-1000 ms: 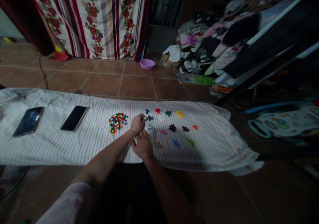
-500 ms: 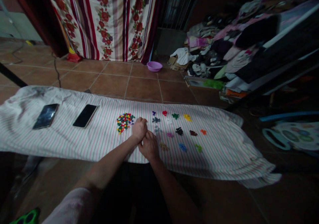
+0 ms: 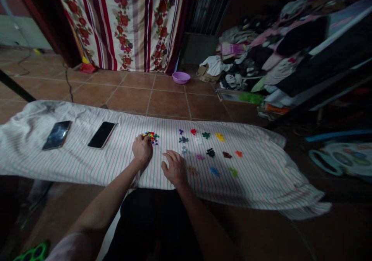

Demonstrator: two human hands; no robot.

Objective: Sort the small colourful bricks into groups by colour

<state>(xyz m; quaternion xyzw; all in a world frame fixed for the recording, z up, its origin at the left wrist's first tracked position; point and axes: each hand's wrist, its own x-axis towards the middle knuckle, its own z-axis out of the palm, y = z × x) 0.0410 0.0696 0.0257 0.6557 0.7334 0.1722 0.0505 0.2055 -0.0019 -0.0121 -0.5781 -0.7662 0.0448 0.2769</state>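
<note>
My left hand (image 3: 142, 150) rests at the near left side of a mixed pile of tiny coloured pieces (image 3: 152, 137). Its fingers are curled together over the pile's edge, and their tips are hidden. To the right, my right hand (image 3: 174, 169) is low over the striped cloth, thumb and fingers apart, with nothing visible held. Small heaps sorted by colour lie beyond and beside it: grey pieces (image 3: 185, 150), tan pieces (image 3: 192, 170), pink pieces (image 3: 200, 157), black pieces (image 3: 210, 152), blue pieces (image 3: 214, 171) and several others.
Two phones (image 3: 101, 135) lie on the left part of the striped cloth (image 3: 124, 168). Yellow pieces (image 3: 220, 137) and orange pieces (image 3: 238, 153) lie farther right. On the tiled floor behind are a purple basin (image 3: 181, 78) and a heap of clothes (image 3: 255, 55).
My hands were together between the pile and the heaps. My left hand has moved left onto the mixed pile; the right stayed near its place and its fingers have spread.
</note>
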